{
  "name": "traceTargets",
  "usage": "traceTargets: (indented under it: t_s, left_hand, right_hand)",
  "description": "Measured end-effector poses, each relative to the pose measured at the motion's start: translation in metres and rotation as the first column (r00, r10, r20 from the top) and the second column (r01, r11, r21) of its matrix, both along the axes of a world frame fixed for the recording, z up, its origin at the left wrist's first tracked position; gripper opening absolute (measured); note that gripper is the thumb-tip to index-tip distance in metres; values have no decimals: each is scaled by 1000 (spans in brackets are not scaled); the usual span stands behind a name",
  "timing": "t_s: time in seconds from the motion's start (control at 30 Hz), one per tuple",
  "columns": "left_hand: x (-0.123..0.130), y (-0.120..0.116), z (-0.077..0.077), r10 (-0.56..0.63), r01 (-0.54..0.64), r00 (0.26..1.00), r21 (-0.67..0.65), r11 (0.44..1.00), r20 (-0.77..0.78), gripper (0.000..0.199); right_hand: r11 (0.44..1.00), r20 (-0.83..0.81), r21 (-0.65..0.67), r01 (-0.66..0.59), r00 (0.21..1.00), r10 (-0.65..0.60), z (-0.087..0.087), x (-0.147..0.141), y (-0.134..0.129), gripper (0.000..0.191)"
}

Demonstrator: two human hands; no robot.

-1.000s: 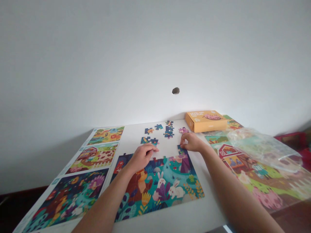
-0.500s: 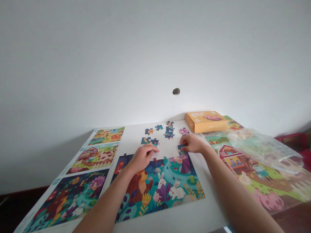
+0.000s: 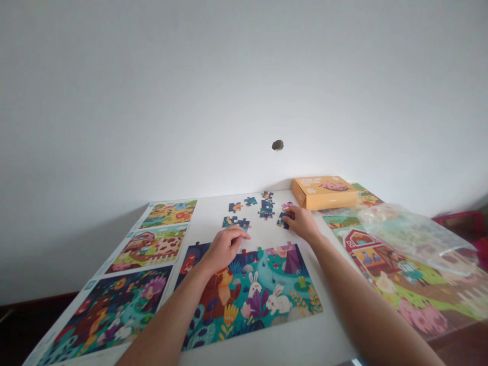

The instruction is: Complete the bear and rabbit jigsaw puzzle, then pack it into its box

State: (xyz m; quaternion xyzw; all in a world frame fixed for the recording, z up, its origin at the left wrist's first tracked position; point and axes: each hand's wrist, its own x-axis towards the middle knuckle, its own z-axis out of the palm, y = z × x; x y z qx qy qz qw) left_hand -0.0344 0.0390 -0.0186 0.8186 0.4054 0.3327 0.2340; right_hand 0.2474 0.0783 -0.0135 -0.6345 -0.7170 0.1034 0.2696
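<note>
A partly joined jigsaw puzzle (image 3: 263,284) with white rabbits and a brown bear lies on the white table. My left hand (image 3: 225,248) rests over its top edge, fingers loosely stretched and holding nothing. My right hand (image 3: 301,222) pinches a dark blue puzzle piece (image 3: 283,220) beyond the puzzle's upper right corner. Just behind those fingers is a pink puzzle piece (image 3: 286,205), partly covered by the hand. Several loose puzzle pieces (image 3: 266,213) lie farther back, and a joined pair of pieces (image 3: 236,222) sits just beyond my left hand.
A yellow puzzle box (image 3: 324,193) stands against the wall at the back right. Clear plastic bags (image 3: 415,234) lie over a farm puzzle (image 3: 400,274) on the right. Along the left edge is a sheet of reference pictures (image 3: 110,310).
My right hand has moved away from the puzzle's top right edge, carrying the dark blue piece back toward the pink piece. My left hand has stayed in place.
</note>
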Motion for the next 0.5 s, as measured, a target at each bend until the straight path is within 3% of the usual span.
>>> traceTargets:
  t_s: [0.1,0.17,0.3,0.4,0.47,0.5]
  left_hand:
    - [-2,3,-2,113,-112,994,104,988,1,29]
    - [-4,5,-3,217,-211,976,173,962,-18,30]
    - [-9,10,-7,351,-326,933,229,917,-78,29]
    - [-10,11,-9,371,-338,920,226,914,-126,28]
    - [-9,12,-11,365,-331,919,212,919,-150,27]
    - [-9,12,-11,361,-328,919,204,922,-157,26]
  right_hand:
    - [995,82,97,-9,997,1,2,-9,-2,23]
    - [990,138,111,-84,988,68,4,-17,-5,31]
    - [962,193,-19,-273,943,272,6,-34,-12,51]
    - [916,178,-53,-397,899,400,7,-41,-16,48]
    - [933,171,-10,-360,919,356,8,-41,-16,42]
    - [960,167,18,-279,948,272,7,-39,-15,40]
